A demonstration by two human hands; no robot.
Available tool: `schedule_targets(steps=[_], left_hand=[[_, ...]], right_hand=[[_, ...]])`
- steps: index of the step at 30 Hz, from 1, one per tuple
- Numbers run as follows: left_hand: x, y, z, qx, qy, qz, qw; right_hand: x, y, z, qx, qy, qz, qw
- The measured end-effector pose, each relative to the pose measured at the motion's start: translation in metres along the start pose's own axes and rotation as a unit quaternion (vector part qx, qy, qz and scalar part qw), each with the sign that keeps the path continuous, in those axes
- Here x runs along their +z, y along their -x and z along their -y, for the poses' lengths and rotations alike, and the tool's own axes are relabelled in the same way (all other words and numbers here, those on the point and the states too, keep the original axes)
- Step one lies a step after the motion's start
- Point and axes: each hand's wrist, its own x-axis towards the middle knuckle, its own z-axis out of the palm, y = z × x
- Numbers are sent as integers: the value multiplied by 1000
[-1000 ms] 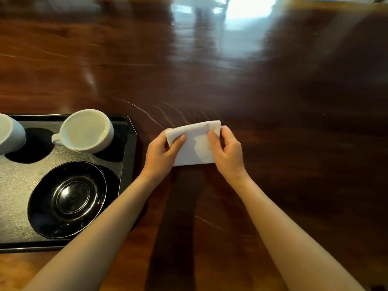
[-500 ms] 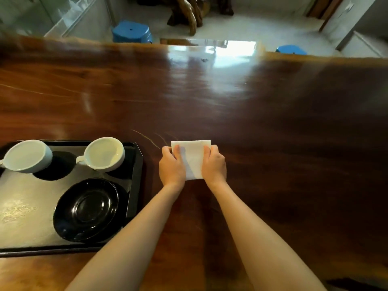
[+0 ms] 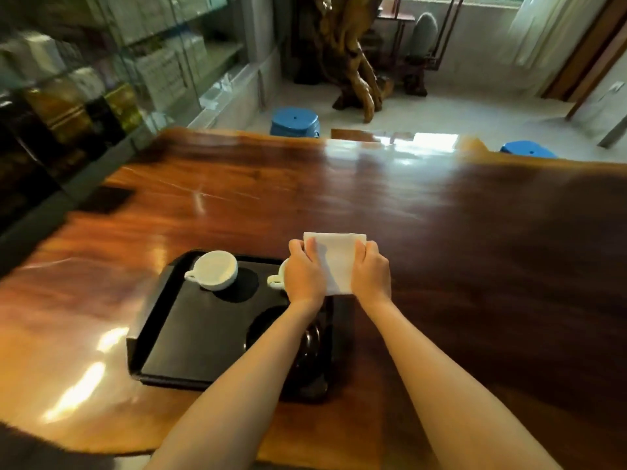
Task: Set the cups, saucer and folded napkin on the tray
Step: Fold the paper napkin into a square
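A white folded napkin point(image 3: 336, 261) is held between my left hand point(image 3: 303, 274) and my right hand point(image 3: 370, 274), each gripping one side edge. It hangs over the right rim of the black tray point(image 3: 190, 334). One white cup point(image 3: 215, 269) stands at the tray's far left. A second white cup point(image 3: 276, 278) is mostly hidden behind my left hand; only its handle and rim show. The black saucer point(image 3: 268, 329) lies in the tray's near right part, partly covered by my left forearm.
The tray sits on a long glossy wooden table point(image 3: 475, 249). Beyond its far edge stand two blue stools point(image 3: 294, 121) and a carved wooden root sculpture point(image 3: 353, 56). Glass cabinets point(image 3: 101, 62) run along the left.
The view has tilted up and the room now shows. Both hands have carried the napkin left, from the bare table to the tray's right rim, in front of the second cup.
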Motion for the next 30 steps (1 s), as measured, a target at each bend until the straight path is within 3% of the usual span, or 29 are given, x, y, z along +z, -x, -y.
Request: schedule_targets(steps=[6, 10, 14, 19, 26, 30], left_hand=[[-109, -35, 77, -25, 4, 14, 1000], [-181, -70, 152, -64, -45, 52, 996], [-187, -62, 176, -84, -88, 78, 989], [-191, -72, 220, -155, -136, 110, 972], [-168, -70, 238, -193, -173, 137, 956], [-163, -68, 237, -213, -198, 125, 949]], right_hand=[[106, 57, 66, 36, -38, 29, 998], [197, 97, 107, 112, -25, 80, 990], [213, 113, 98, 185, -23, 111, 976], [248, 128, 95, 232, 64, 145, 960], [263, 121, 74, 237, 168, 169, 942], [267, 132, 69, 225, 161, 158, 948]])
